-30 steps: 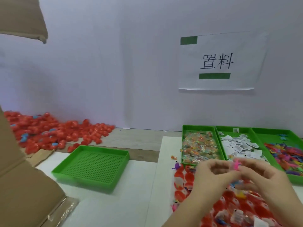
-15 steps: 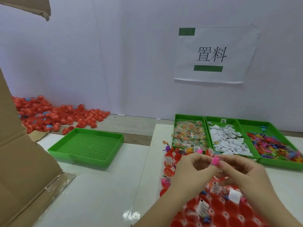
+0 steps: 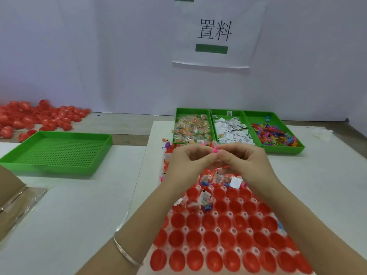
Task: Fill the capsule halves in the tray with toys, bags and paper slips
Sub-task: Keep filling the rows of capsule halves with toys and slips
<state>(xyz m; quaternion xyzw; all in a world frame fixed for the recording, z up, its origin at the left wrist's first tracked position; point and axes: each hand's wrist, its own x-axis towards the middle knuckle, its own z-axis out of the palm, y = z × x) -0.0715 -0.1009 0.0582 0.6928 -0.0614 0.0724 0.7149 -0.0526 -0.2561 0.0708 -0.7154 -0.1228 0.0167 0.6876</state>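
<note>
A clear tray (image 3: 200, 249) of several red capsule halves (image 3: 213, 259) lies in front of me. Some far halves hold paper slips (image 3: 205, 197) and small toys; the near rows hold nothing. My left hand (image 3: 190, 162) and my right hand (image 3: 244, 161) meet above the tray's far end, and both pinch a small pink toy (image 3: 215, 150) between their fingertips. Behind them stand three green bins: clear bags (image 3: 191, 129), paper slips (image 3: 231, 131), coloured toys (image 3: 275, 134).
A green mesh-bottomed tray (image 3: 57, 152) sits on the left. A heap of red capsule halves (image 3: 37, 120) lies at the back left. Brown cardboard (image 3: 12, 197) and clear film are at the left edge. A paper sign (image 3: 215, 34) hangs on the wall.
My view has tilted down, so more of the capsule tray shows. Both hands keep pinching the pink toy together above the tray's far end.
</note>
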